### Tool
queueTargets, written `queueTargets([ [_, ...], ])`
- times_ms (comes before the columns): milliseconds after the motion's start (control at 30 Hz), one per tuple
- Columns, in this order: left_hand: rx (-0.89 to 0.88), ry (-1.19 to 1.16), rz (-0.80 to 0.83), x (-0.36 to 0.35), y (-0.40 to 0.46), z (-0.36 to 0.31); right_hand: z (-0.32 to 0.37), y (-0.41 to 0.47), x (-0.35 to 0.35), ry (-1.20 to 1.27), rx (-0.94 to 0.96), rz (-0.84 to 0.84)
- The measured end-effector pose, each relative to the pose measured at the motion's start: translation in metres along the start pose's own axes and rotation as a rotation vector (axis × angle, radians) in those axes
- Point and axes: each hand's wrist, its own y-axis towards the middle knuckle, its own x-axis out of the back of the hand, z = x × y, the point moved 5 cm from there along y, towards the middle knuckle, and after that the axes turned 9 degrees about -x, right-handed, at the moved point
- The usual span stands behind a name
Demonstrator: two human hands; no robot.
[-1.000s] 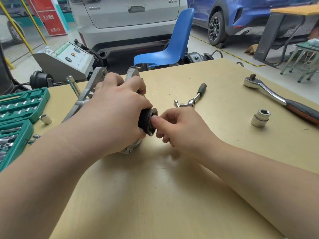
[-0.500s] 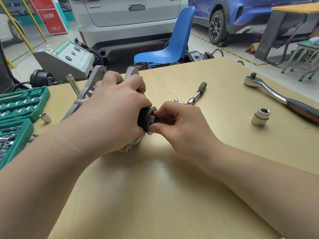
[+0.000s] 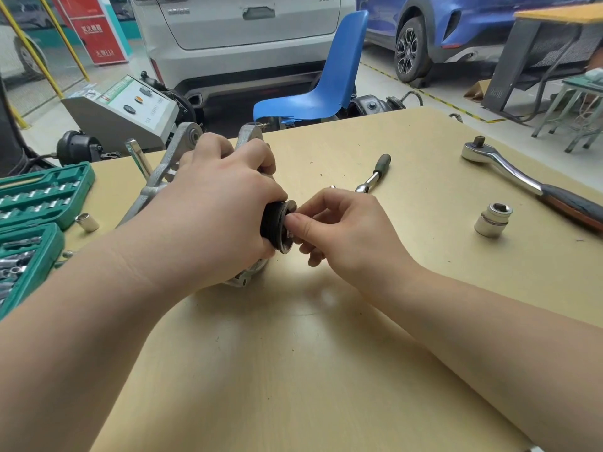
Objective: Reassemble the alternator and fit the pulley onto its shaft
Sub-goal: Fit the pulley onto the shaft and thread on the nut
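The silver alternator (image 3: 169,164) lies on its side on the tan table (image 3: 293,353), its mounting ears pointing up and away. My left hand (image 3: 212,216) covers most of the body and grips it, with the fingers also round the black grooved pulley (image 3: 275,225) that sits on the shaft and faces right. My right hand (image 3: 342,233) is at the pulley's face, thumb and fingertips pinching a small metal nut (image 3: 289,234) at its centre. The nut is mostly hidden by the fingers.
A large ratchet (image 3: 509,172) lies at the right with a loose socket (image 3: 492,220) near it. A small ratchet (image 3: 375,174) lies behind my right hand. Green socket cases (image 3: 36,203) and a loose socket (image 3: 86,221) sit at the left. A blue chair (image 3: 319,79) stands beyond the table.
My right hand's fingers have turned at the pulley's centre, the wrist rolling over. My left hand and the alternator have stayed in place.
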Motion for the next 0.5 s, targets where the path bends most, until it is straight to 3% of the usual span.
queueTargets([
  [267,0.001,-0.01,0.014,0.0018,-0.0009,-0.0001,0.0033,-0.0001,0.0027,-0.007,-0.005,0.117],
  [500,-0.01,-0.015,0.016,0.0008,-0.0011,0.0015,0.0079,-0.0016,0.0033,-0.15,0.105,0.056],
])
